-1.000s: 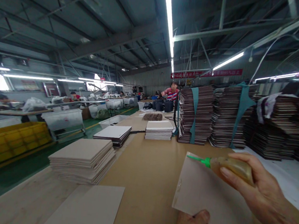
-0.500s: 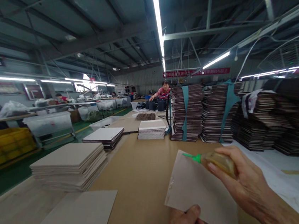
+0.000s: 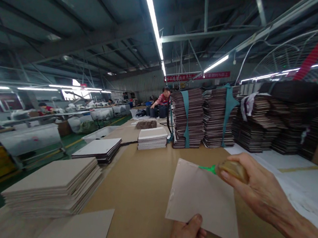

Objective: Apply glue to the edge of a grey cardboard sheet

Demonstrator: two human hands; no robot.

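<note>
My right hand (image 3: 254, 182) is wrapped round a glue bottle (image 3: 233, 170) with amber contents. Its green nozzle (image 3: 209, 169) points left, at the far edge of a beige board (image 3: 203, 199). Small wet-looking glue marks show along the board's left edge and far edge. My left hand (image 3: 188, 235) grips the near edge of the same board, thumb on top and fingers underneath. The board is angled on the brown tabletop (image 3: 137, 185); I cannot tell whether it is slightly lifted.
On the left stand a stack of beige boards (image 3: 52, 183) and a loose board (image 3: 79, 228). Farther back are dark-edged boards (image 3: 97, 148) and a low white stack (image 3: 152, 138). Tall strapped stacks (image 3: 189, 118) line the right. A person (image 3: 164, 97) works at the table's far end.
The bottle's nozzle has moved right along the board's far edge, leaving a glue line behind it. The whole view has shifted, so the scene sits farther left. My left hand keeps its grip.
</note>
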